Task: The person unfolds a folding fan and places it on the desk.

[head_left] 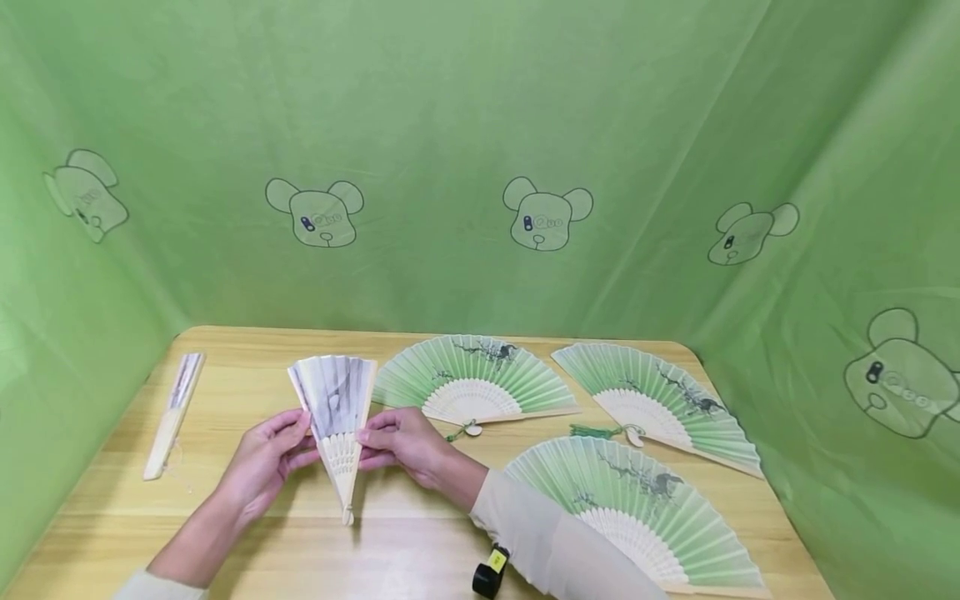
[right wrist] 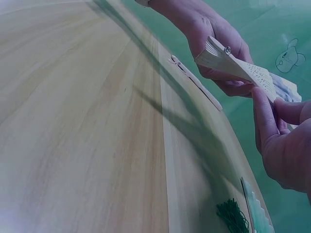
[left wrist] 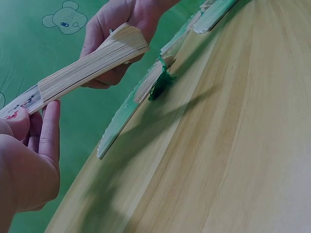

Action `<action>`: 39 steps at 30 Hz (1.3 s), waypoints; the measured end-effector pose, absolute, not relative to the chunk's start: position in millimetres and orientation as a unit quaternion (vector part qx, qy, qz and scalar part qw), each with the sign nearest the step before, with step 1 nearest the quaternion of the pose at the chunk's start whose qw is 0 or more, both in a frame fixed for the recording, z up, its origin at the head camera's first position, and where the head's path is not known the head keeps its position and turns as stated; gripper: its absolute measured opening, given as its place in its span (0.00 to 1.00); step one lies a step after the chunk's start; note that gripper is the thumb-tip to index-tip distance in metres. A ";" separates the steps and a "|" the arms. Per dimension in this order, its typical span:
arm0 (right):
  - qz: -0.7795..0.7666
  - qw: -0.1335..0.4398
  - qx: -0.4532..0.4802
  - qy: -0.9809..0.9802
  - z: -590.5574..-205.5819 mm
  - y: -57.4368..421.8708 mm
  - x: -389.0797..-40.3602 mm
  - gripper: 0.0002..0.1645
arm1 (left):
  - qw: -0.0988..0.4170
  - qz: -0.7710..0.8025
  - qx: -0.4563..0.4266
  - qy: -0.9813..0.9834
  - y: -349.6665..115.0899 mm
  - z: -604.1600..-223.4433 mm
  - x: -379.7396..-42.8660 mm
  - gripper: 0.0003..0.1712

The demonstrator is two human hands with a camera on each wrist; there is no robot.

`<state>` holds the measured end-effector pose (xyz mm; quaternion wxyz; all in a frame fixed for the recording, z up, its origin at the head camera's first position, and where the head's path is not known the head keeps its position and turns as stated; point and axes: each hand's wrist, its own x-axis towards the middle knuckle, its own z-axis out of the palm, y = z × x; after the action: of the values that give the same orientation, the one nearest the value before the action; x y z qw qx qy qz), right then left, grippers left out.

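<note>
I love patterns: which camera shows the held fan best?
The head view: the held fan faces it part-open, grey painting showing. The left wrist shows mainly stacked ribs edge-on; the right wrist, pierced ribs.

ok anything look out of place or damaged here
The small black item with a yellow label, by the right sleeve, seems out of place, since the other things lying there are fans. No damage shows.
</note>
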<state>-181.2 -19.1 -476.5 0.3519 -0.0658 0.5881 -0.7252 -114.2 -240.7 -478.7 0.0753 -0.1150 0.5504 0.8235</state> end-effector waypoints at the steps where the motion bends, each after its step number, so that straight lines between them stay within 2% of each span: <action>1: -0.724 0.351 -0.067 0.589 -477.1 -18.8 -181.0 0.10 | 0.075 0.824 -0.114 0.549 -240.5 -478.7 -114.0 0.07; 26: -0.741 0.348 -0.065 0.571 -474.8 -5.8 -180.4 0.07 | 0.053 0.836 -0.118 0.534 -238.2 -478.5 -111.0 0.10; 33: -0.756 0.327 -0.058 0.564 -476.3 -2.0 -180.6 0.03 | 0.046 0.838 -0.110 0.532 -238.8 -478.8 -109.8 0.10; 39: -0.768 0.317 -0.049 0.555 -476.3 1.8 -181.4 0.05 | 0.042 0.840 -0.113 0.529 -238.9 -479.3 -109.3 0.10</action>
<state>-181.4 1.8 -476.3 0.3175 -0.0487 0.5547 -0.7676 -109.3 -238.9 -479.3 0.0419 -0.1128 0.5285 0.8404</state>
